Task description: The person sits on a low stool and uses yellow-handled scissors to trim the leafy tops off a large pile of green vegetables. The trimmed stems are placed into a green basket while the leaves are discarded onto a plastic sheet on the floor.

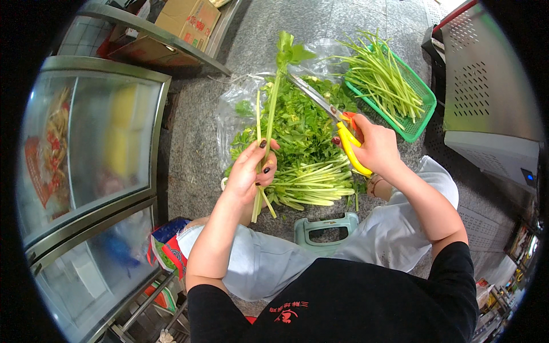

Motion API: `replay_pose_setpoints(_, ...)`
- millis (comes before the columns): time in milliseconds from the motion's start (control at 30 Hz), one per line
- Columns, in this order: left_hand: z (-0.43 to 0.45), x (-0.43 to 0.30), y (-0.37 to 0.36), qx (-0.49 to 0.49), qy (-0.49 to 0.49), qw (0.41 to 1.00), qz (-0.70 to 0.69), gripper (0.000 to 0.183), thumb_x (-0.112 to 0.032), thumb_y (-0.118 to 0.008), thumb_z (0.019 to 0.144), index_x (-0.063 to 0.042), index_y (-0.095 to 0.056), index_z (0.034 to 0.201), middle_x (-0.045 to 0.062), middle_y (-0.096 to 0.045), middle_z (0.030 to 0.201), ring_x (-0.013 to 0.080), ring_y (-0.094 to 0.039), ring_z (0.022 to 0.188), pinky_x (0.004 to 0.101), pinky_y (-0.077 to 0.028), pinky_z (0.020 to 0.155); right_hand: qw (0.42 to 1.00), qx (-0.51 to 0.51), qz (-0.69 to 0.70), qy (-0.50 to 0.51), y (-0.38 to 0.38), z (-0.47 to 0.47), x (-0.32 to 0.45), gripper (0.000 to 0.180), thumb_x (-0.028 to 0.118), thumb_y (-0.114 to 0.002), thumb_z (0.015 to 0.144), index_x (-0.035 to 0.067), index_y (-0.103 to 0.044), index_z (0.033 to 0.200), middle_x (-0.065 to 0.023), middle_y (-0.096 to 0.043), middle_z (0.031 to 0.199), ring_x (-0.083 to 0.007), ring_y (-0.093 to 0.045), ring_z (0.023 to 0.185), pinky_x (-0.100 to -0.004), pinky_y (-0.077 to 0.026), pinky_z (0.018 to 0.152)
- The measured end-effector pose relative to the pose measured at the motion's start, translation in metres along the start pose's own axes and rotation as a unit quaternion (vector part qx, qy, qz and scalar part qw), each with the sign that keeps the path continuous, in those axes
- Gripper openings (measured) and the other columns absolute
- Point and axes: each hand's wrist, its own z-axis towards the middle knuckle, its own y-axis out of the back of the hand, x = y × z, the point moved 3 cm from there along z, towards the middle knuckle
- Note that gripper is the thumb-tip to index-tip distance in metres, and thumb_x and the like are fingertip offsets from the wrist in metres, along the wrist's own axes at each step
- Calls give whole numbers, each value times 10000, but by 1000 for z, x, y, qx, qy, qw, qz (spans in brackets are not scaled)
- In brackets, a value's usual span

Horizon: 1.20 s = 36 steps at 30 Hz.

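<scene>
My left hand (pixel 253 168) grips a few celery stalks (pixel 272 109) near their lower part, their leafy tops pointing away from me. In my right hand (pixel 375 143) is a pair of scissors (pixel 319 98) with yellow and orange handles. The metal blades reach to the stalks just below the leaves; whether they touch is hard to tell. Beneath both hands lies a heap of leafy celery (pixel 306 124) on a clear plastic sheet or bag (pixel 227 107), its pale stalk ends (pixel 317 188) turned towards me.
A green plastic basket (pixel 422 100) of trimmed stalks (pixel 386 79) stands at the far right on the stone floor (pixel 188 128). At left is a glass-doored refrigerator (pixel 107 141); at right, a metal appliance (pixel 476 77). A pale green plastic stool (pixel 304 240) sits between my legs. A cardboard box (pixel 188 21) rests on a shelf.
</scene>
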Motion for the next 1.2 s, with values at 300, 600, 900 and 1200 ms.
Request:
replay_pose_setpoints(300,-2,-1,-7,-16,-12,994,104,205,-222,-386,993,-70,-496,1077,-10,-427,618,48,-296,433,199,-211,398,988,-79,-132,29,4,7,-5,420,480,-640,780,116,-569,977,-78,-612,611,-282,-618,544,-396,-460,488)
replay_pose_setpoints(600,1,-2,-1,-119,-55,974,185,226,-267,-409,995,-105,-550,1064,-38,-451,647,12,-302,479,166,-219,422,996,-44,-73,13,8,7,-9,410,474,-626,787,123,-589,994,-103,-613,632,-318,-615,591,-411,-454,518)
replay_pose_setpoints(900,6,2,4,-147,-147,940,269,198,-148,-403,991,-60,-571,1049,-40,-450,634,27,-387,550,186,-305,495,996,-50,-71,20,15,6,-2,453,493,-645,767,131,-594,1035,-74,-609,628,-285,-614,567,-386,-445,494)
replay_pose_setpoints(1200,9,4,5,-134,-143,936,291,192,-159,-412,990,-64,-569,1048,-34,-454,641,41,-400,560,192,-323,511,992,-77,-93,46,11,10,-12,400,454,-653,800,85,-603,946,-45,-619,632,-213,-600,509,-344,-451,467)
